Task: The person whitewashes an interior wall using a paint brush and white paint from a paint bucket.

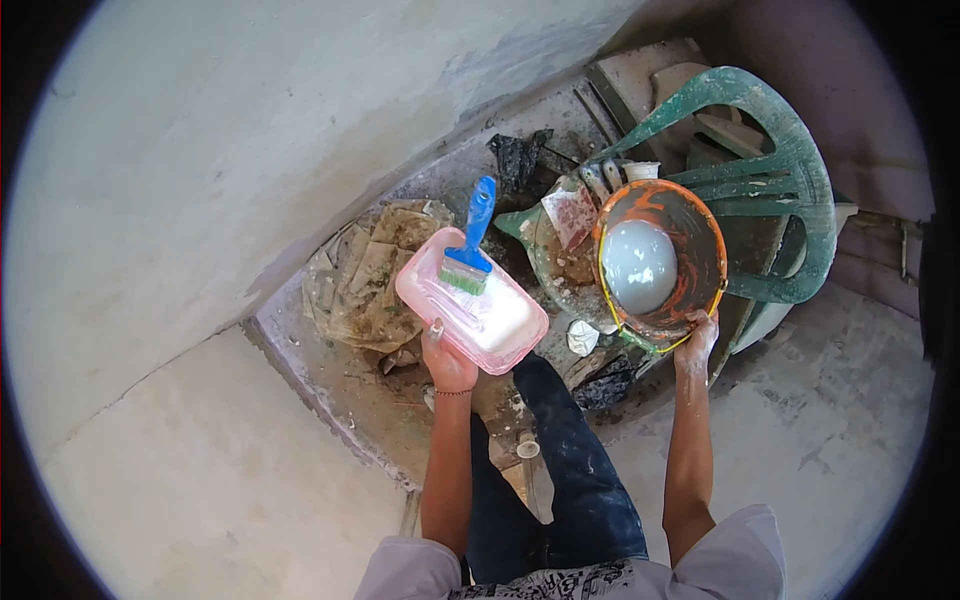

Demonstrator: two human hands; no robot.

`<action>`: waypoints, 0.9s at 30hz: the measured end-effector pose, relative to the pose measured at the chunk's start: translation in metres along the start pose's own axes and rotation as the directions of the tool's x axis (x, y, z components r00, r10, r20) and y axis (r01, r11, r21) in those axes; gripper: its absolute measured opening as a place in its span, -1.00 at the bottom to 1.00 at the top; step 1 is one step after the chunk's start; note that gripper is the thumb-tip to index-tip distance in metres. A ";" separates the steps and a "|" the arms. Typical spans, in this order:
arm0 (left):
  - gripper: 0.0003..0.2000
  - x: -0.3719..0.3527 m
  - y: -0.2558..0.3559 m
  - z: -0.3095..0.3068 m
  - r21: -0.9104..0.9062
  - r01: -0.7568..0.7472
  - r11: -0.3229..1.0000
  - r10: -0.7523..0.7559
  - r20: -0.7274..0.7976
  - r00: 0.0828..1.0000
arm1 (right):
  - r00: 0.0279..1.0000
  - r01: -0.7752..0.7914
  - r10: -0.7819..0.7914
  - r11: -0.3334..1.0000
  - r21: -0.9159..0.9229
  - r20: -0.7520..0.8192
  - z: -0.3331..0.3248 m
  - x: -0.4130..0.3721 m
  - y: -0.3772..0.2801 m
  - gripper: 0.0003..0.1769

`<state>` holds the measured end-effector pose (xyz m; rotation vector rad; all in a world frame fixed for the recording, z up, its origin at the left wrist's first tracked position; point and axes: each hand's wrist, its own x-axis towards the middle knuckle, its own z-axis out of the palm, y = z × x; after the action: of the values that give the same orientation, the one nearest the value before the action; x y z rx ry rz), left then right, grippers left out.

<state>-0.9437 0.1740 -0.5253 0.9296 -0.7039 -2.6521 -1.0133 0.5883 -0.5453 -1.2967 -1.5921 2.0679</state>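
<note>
My left hand (449, 362) grips the near left edge of a pink tray (425, 285) that has white paint in it. A brush (478, 215) with a blue handle rests in the tray, its greenish bristles in the paint. My right hand (697, 338), smeared with white, is closed on the near rim of an orange-stained bucket (708, 250). White liquid (640, 266) lies inside the bucket, which is beside or on the seat of a paint-spattered green chair (810, 190); what bears it is hidden.
Crumpled brown sheeting (375, 265) lies left of the tray. Black plastic (518, 160) and a red-and-white packet (570, 215) are beyond it. A white crumpled piece (582, 338) and more black plastic (605, 383) lie between my arms. A wall (250, 120) rises at the left.
</note>
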 end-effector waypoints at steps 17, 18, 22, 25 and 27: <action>-0.35 0.004 -0.052 -0.026 0.215 -0.001 0.977 -0.010 0.052 0.999 | 0.915 0.326 -0.202 0.881 -0.344 0.350 0.041 -0.094 -0.146 -0.75; -0.31 0.004 -0.052 -0.017 0.195 0.017 0.981 -0.019 0.006 1.000 | 0.890 0.376 -0.221 0.852 -0.365 0.399 0.041 -0.098 -0.153 -0.76; -0.32 0.008 -0.056 -0.006 0.199 -0.003 0.980 0.000 0.019 1.000 | 0.873 0.433 -0.243 0.784 -0.444 0.423 0.052 -0.124 -0.174 -0.80; -0.32 0.009 -0.056 0.001 0.178 -0.009 0.984 -0.004 0.071 0.997 | 0.867 0.454 -0.252 0.756 -0.472 0.431 0.052 -0.132 -0.182 -0.79; -0.31 0.008 -0.057 0.006 0.165 0.006 0.986 -0.020 0.083 0.996 | 0.856 0.477 -0.271 0.742 -0.471 0.440 0.056 -0.138 -0.184 -0.79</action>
<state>-0.9578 0.2219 -0.5545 0.8694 -0.9522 -2.6906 -1.0340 0.5337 -0.3159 -0.6366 -2.5271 1.6717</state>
